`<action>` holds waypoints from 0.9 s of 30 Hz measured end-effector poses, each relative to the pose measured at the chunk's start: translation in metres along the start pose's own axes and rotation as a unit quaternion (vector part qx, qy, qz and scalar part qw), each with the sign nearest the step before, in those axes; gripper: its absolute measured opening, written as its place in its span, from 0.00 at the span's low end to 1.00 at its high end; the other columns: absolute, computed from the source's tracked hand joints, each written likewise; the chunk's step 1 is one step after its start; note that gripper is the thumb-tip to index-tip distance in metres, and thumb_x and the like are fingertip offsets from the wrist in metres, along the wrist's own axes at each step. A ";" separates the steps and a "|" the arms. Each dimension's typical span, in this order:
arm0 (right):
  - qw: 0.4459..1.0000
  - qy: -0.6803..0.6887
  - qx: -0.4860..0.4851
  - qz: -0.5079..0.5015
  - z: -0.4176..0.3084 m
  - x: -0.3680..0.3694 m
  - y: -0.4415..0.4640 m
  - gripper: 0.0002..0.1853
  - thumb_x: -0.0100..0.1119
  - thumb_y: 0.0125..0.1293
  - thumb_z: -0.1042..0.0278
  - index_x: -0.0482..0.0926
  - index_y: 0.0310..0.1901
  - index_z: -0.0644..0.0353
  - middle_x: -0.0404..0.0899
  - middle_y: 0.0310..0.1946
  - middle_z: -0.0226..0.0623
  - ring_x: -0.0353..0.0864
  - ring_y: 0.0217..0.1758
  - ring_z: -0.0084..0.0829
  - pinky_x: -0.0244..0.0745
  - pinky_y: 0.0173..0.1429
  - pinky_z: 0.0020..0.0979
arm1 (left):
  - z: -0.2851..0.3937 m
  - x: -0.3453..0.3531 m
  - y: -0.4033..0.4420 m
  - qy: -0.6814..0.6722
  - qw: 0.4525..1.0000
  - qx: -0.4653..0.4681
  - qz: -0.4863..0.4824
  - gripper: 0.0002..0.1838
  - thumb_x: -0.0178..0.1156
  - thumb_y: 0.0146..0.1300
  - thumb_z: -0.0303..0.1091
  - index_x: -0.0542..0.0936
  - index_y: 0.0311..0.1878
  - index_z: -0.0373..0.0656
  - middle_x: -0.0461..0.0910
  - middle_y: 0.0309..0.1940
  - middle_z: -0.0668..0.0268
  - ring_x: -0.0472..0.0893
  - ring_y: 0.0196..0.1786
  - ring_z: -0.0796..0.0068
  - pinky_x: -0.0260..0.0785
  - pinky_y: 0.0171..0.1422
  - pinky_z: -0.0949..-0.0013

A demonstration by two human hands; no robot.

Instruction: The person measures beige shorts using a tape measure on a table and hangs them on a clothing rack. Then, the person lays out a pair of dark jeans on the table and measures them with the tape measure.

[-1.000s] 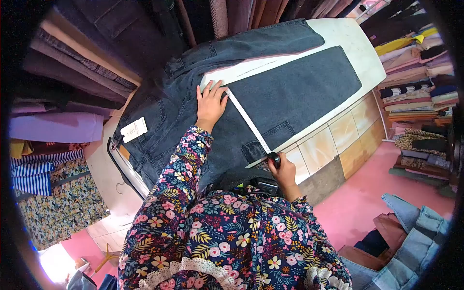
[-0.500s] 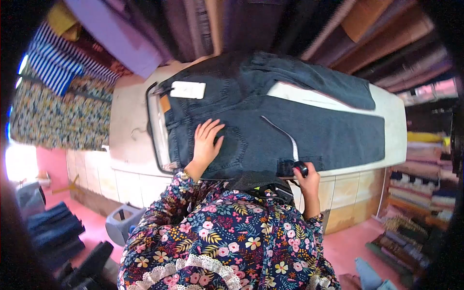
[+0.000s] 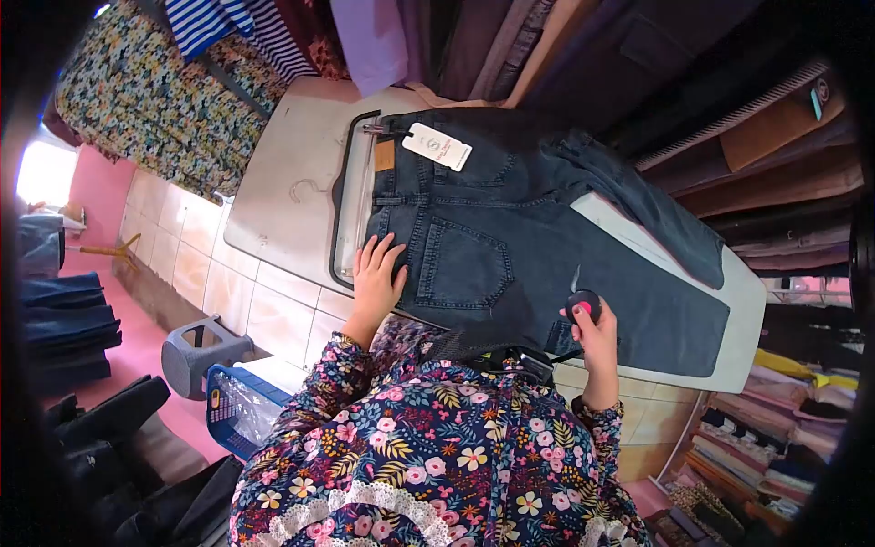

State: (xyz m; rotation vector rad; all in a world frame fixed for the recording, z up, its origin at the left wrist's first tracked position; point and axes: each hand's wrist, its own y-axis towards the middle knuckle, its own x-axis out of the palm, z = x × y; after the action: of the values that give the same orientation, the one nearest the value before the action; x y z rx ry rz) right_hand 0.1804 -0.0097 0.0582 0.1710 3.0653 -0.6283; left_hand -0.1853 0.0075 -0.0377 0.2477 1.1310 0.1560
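Dark denim jeans (image 3: 538,237) lie back side up on a pale table (image 3: 273,201), clipped at the waist to a black-framed hanger (image 3: 341,196). A white tag (image 3: 437,147) hangs by the waistband. My left hand (image 3: 374,287) rests with fingers spread on the waistband edge, beside the lower back pocket. In my right hand (image 3: 594,339) is a round black tape measure (image 3: 583,308) with a pink centre, held over the leg; only a short bit of its tape sticks out.
Clothes (image 3: 510,46) hang along the far side of the table. On the left stand a grey stool (image 3: 205,351) and a blue basket (image 3: 239,410) with clear plastic in it. Folded garments (image 3: 756,447) fill shelves at the right.
The tape has drawn back into its case. My left hand has left the far end of the tape and moved to the waistband. The view has turned toward the waist end.
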 end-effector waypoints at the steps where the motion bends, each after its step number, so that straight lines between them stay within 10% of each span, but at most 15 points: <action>1: 1.000 -0.005 -0.009 -0.001 0.003 0.000 -0.001 0.09 0.62 0.63 0.70 0.76 0.40 0.64 0.83 0.31 0.37 0.66 0.18 0.13 0.61 0.22 0.18 | 0.000 0.000 0.000 -0.002 1.000 0.004 -0.002 0.21 0.62 0.59 0.36 0.76 0.56 0.50 0.69 0.64 0.64 0.62 0.70 0.57 0.50 0.73 0.49; 14: 0.976 -0.138 -0.013 0.170 0.019 -0.093 -0.068 0.12 0.65 0.60 0.63 0.78 0.35 0.63 0.73 0.20 0.25 0.67 0.18 0.15 0.61 0.22 0.21 | 0.083 0.013 0.036 -0.019 0.996 0.070 -0.043 0.18 0.55 0.60 0.26 0.77 0.54 0.51 0.66 0.67 0.66 0.57 0.73 0.58 0.35 0.76 0.41; 27: 0.891 -0.080 0.092 0.438 0.065 -0.327 -0.178 0.13 0.64 0.57 0.66 0.79 0.39 0.67 0.75 0.20 0.31 0.71 0.18 0.20 0.66 0.22 0.25 | 0.337 0.112 0.037 -0.166 0.914 0.284 -0.239 0.22 0.61 0.58 0.33 0.76 0.58 0.54 0.67 0.65 0.62 0.60 0.71 0.54 0.49 0.73 0.44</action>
State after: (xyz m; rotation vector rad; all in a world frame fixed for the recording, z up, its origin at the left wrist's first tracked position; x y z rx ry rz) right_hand 0.4848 -0.2318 0.0779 1.3146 2.3622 -0.7719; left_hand 0.1682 0.0320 0.0101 0.4826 0.8423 -0.6422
